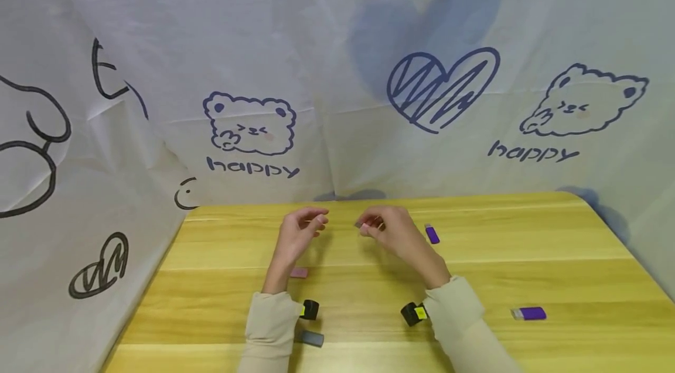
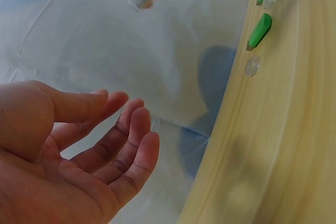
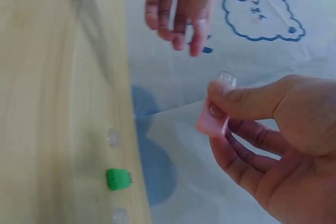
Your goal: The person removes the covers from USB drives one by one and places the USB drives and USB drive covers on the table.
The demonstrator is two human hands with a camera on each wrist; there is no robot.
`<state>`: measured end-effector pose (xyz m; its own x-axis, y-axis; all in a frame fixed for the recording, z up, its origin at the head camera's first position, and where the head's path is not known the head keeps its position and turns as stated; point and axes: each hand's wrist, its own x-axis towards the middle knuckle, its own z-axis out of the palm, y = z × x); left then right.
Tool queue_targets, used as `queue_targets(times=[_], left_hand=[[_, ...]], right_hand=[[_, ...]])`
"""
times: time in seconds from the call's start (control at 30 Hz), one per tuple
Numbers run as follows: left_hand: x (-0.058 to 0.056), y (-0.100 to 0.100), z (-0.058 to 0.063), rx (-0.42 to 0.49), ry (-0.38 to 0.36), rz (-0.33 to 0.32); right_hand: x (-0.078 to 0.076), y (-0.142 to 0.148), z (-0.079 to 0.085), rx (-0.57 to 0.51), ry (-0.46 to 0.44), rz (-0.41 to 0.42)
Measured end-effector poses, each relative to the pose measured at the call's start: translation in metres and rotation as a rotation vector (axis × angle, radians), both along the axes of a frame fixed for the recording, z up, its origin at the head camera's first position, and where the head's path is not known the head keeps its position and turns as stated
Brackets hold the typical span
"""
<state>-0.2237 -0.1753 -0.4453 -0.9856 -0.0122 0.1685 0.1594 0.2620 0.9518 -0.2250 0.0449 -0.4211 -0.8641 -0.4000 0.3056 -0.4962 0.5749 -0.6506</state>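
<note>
- White printed cloth (image 1: 327,39) stands behind the work; it serves best as a plain backdrop, so the hands do well to stay in front of it.
- Yellow wood-grain table (image 1: 369,297) lies under both hands, a fair landing place should the grip slip; working low over it would be wise.
- Right hand (image 1: 392,232), over the far middle, pinches a pink stick between thumb and fingers.
- Left hand (image 1: 300,235) is well apart from it, loosely bent, thumb clear of the fingertips, holding nothing; it looks well placed to steady the stick if brought in.
- Two purple drives, one at far right (image 1: 432,234), one at near right (image 1: 529,313), call for some care with the right forearm.
- Grey stick (image 1: 313,338) lies near, beside the left sleeve, which could brush it.
- Pink stick (image 3: 211,123) is held above the table; a light pinch on its broad faces should keep it from twisting.
- Shiny end (image 3: 227,78) of that stick pokes out past the thumb, cap or connector I cannot tell; best left uncovered and unsqueezed.
</note>
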Motion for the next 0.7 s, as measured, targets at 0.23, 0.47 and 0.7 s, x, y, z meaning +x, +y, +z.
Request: queue_targets(times=[0.23, 0.47, 0.7], left_hand=[[0.002, 0.002, 0.003, -0.012, -0.002, -0.01], [0.003, 0.004, 0.005, -0.017, 0.006, -0.029], [0.009, 0.008, 0.016, -0.029, 0.057, -0.09]], right_hand=[[0.007, 0.006, 0.012, -0.044, 0.054, -0.076], [0.013, 0.017, 0.022, -0.116, 0.053, -0.129], [0.016, 0.027, 0.019, -0.2, 0.034, -0.146]])
